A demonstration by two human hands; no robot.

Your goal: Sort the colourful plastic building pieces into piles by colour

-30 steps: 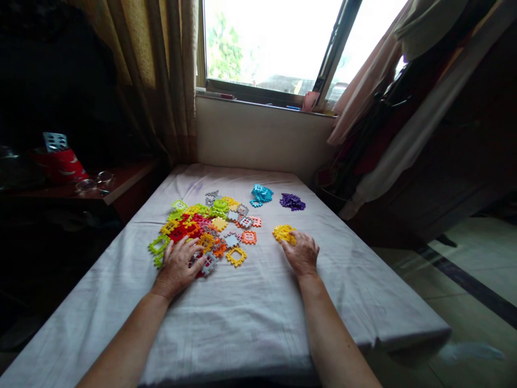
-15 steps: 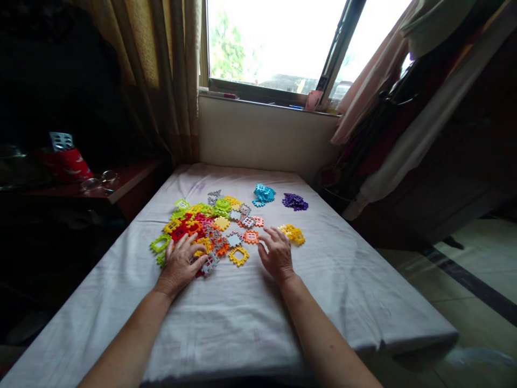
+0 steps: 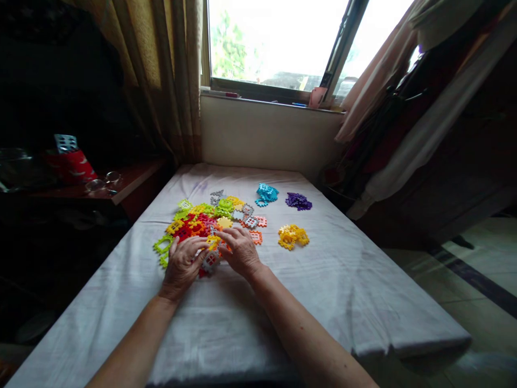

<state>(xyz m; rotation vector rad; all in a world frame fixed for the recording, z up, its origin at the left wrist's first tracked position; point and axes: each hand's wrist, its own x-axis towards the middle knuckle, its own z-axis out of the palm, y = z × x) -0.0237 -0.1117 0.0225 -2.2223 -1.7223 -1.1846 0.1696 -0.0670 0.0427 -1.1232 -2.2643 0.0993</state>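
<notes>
My left hand (image 3: 184, 264) is at the near left of a mixed heap of toothed plastic building tiles (image 3: 189, 229). Between its thumb and fingers is a yellow building tile (image 3: 212, 242). From the other side, my right hand (image 3: 242, 252) reaches over the heap, its thumb and fingertips at that tile's right edge. Under the hands lies a grey window-shaped tile (image 3: 210, 260). An orange window tile (image 3: 256, 237) shows just beyond the right hand. The right hand and wrist cover part of the heap's near right side.
Sorted piles lie to the right: blue tiles (image 3: 266, 194), purple tiles (image 3: 299, 201) and yellow tiles (image 3: 293, 236). A pale cloth covers the table (image 3: 323, 302). Left of it stands a dark cabinet with glasses (image 3: 104, 183) and a red container (image 3: 75, 166). Clothes (image 3: 388, 156) hang at the right.
My right hand has moved left from beside the yellow pile to the tile at my left hand. My left fingers have closed on the yellow tile. The view has shifted slightly.
</notes>
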